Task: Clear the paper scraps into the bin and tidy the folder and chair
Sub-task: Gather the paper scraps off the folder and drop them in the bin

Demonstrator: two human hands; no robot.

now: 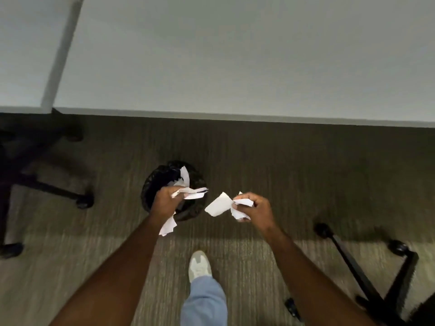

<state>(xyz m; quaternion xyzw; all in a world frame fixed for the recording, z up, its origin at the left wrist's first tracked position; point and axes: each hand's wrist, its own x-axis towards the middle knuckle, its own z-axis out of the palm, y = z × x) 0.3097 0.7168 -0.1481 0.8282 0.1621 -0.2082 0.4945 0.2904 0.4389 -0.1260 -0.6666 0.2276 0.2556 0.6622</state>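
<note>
Paper scraps (188,192) fill both my clenched fingers; the bin (153,184) sits directly beneath my left hand (166,201), while my right hand (253,208) hangs just beside its rim.

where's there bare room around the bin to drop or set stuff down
Bare carpet runs from the bin rightward, between the table edge and the right chair base. The tabletop itself is bare. It is crowded left of the bin by the other chair base, and over the bin, where the left hand holds scraps.
</note>
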